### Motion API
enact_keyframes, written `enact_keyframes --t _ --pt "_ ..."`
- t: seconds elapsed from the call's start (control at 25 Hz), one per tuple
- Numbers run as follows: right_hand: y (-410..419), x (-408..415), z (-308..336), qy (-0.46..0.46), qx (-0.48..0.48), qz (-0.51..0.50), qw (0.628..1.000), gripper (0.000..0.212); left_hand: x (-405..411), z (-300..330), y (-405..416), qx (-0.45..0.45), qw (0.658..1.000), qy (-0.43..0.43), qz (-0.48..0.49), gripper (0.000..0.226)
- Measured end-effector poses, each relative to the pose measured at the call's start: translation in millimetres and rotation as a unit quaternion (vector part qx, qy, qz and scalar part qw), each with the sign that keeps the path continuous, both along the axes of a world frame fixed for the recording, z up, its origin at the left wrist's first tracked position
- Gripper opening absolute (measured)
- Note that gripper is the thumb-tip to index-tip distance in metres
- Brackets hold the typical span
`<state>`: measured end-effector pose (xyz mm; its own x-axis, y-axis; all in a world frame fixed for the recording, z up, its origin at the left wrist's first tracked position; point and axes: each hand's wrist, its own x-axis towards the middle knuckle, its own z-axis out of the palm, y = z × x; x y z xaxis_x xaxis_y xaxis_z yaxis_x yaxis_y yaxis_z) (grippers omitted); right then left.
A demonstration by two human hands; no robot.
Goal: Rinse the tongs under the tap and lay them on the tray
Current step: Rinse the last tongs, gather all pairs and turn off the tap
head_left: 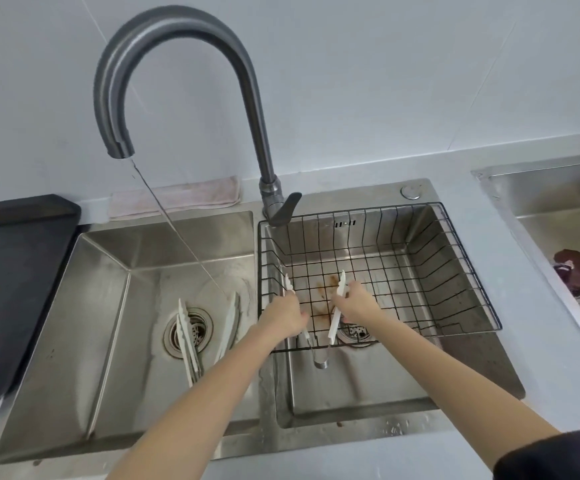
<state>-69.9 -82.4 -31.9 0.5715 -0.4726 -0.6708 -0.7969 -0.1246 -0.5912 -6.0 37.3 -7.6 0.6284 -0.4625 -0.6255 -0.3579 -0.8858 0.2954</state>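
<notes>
While water runs, steel sink (108,393) adjoins grey counter (482,244).

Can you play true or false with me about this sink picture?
1. A thin stream of water falls from the grey curved tap. True.
2. Both hands are empty. False: the left hand and right hand each hold one arm of the white plastic tongs.
3. The hands are over the black wire basket. True.
4. The dark flat tray is on the right. False: it lies left of the sink.
5. More white tongs lie in the left steel basin. True.
</notes>
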Motion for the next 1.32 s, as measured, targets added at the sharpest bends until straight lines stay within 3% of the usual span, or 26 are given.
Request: enact_keyframes --t 0.28,0.44,0.56,0.76,0.92,1.16,1.32 --pt "3 1 1 -0.048 0.06 -0.078 0.994 0.05 0 -1 1 -0.043 0.996 0.029 0.067 0.043" --pt "5 -1 19 -0.11 0.086 -0.13 0.982 0.053 -3 16 7 -0.163 0.979 0.023 0.122 0.048" --pt "12 -5 34 -0.167 0.089 -0.147 0.971 0.044 -6 34 18 -0.261 0.952 0.011 0.157 0.048" --pt "40 -2 57 -0.239 0.117 -0.156 0.951 0.031 -8 48 51 -0.36 0.913 -0.004 0.189 0.031" --pt "67 7 66 -0.265 0.157 -0.164 0.937 0.027 -2 50 85 -0.39 0.893 -0.009 0.223 0.013" --pt "109 36 66 -0.292 0.192 -0.168 0.922 0.023 14 47 141 -0.397 0.88 -0.016 0.258 0.023" --pt "139 64 69 -0.317 0.188 -0.127 0.921 0.036 35 42 177 -0.379 0.873 -0.009 0.308 0.027"
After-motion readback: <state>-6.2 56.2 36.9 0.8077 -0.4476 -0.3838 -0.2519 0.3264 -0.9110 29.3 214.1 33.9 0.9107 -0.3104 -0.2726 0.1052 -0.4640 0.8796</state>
